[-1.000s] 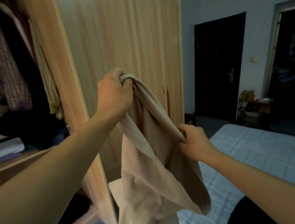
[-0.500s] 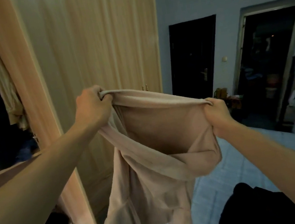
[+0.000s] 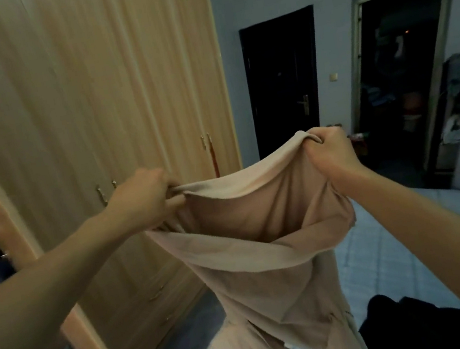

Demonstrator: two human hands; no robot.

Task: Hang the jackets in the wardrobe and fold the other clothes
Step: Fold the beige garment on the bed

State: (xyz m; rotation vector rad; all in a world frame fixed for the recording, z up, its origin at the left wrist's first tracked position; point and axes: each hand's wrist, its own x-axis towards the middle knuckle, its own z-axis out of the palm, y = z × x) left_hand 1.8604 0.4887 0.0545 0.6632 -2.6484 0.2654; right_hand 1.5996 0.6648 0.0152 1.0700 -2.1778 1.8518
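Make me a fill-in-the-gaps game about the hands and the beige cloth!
1. The left hand and the right hand grip the beige garment, so the number of hands holding it is ____.
2. The wardrobe stands on the side of the ____ hand.
3. The black clothing lies on the ____.
Missing words: two; left; bed.
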